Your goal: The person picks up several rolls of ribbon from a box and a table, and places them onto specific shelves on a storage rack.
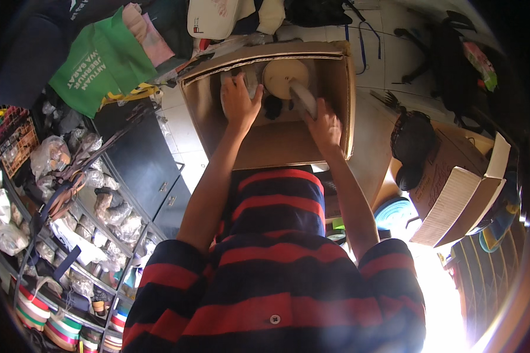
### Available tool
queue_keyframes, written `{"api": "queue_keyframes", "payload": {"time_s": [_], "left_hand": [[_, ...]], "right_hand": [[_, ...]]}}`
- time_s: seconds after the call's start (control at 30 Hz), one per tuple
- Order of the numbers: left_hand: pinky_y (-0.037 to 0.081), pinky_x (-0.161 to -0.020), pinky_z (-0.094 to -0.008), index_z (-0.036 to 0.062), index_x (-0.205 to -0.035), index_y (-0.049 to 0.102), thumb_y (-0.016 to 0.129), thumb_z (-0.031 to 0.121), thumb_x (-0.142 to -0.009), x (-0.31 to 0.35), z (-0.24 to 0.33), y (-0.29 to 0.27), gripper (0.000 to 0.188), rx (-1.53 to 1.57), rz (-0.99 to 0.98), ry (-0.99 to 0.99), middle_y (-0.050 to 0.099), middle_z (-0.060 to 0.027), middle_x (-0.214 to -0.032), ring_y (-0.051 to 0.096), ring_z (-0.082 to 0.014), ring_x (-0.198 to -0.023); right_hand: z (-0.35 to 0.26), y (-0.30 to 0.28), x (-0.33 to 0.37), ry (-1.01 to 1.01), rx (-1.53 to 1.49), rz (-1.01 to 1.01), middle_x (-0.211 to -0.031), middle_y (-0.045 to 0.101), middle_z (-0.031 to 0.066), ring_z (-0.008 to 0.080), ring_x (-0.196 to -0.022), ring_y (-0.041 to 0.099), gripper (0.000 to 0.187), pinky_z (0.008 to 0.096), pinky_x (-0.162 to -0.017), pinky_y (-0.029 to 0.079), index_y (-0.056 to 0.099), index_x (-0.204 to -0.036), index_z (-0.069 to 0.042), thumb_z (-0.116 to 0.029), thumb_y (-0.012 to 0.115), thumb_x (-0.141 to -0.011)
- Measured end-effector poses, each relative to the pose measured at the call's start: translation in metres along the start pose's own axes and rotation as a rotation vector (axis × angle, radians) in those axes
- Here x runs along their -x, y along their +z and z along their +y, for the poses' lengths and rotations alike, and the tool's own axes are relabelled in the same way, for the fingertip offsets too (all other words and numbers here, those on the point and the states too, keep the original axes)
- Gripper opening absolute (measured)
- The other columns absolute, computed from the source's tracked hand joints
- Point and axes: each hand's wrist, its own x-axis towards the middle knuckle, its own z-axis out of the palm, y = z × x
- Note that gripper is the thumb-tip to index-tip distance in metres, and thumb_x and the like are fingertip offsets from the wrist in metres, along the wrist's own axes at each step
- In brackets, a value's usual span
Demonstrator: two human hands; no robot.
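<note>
Right grip [325, 126] holds pale object [304, 97] — green bag [121, 62] bears white lettering [88, 75].

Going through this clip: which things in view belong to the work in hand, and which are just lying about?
Work in hand:
- Open cardboard box, with both hands reaching inside
- Pale object held in the right hand
- Round cream disc inside; the left hand's contact is unclear

Lying about:
- Green bag
- Pink cloth
- Second cardboard box
- Plastic-wrapped goods
</note>
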Motion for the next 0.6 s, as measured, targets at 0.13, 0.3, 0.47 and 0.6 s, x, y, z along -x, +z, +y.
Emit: {"api": "queue_keyframes", "payload": {"time_s": [0.13,0.3,0.47,0.6], "left_hand": [[0.041,-0.093,-0.0441,0.0046,-0.119,0.054,0.069,0.032,-0.081,0.024,0.021,-0.062,0.049,0.304,-0.208,0.548,0.052,-0.0165,-0.121,0.048,-0.0326,-0.113],[0.046,-0.086,-0.0407,0.0052,-0.111,0.062,0.072,0.023,-0.077,0.068,0.010,-0.128,0.040,0.374,-0.457,0.527,0.061,-0.0139,-0.109,0.056,-0.0328,-0.101],[0.050,-0.082,-0.0374,0.0039,-0.112,0.063,0.073,0.013,-0.075,0.094,-0.006,-0.155,0.040,0.441,-0.514,0.305,0.065,-0.0131,-0.107,0.062,-0.0292,-0.096],[0.050,-0.082,-0.0323,0.0025,-0.115,0.062,0.069,0.007,-0.077,0.106,-0.018,-0.162,0.039,0.548,-0.590,0.024,0.066,-0.0130,-0.110,0.065,-0.0245,-0.097]], "right_hand": [[-0.016,-0.024,0.030,-0.440,0.083,0.085,-0.097,0.061,0.0109,0.0310,-0.096,0.058,0.042,0.0436,-0.088,0.040,0.054,-0.111,-0.011,-0.030,0.069,-0.077],[-0.064,-0.047,0.078,-0.519,-0.178,-0.022,-0.101,0.061,0.0114,0.0270,-0.100,0.058,0.040,0.0417,-0.091,0.037,0.059,-0.104,-0.008,-0.034,0.070,-0.077],[-0.077,-0.051,0.095,-0.504,-0.414,-0.127,-0.096,0.063,0.0147,0.0290,-0.098,0.058,0.044,0.0414,-0.094,0.037,0.060,-0.105,-0.006,-0.032,0.075,-0.072],[-0.075,-0.060,0.096,-0.433,-0.520,-0.128,-0.096,0.064,0.0141,0.0312,-0.091,0.058,0.048,0.0405,-0.083,0.047,0.063,-0.105,-0.003,-0.022,0.082,-0.066]]}}
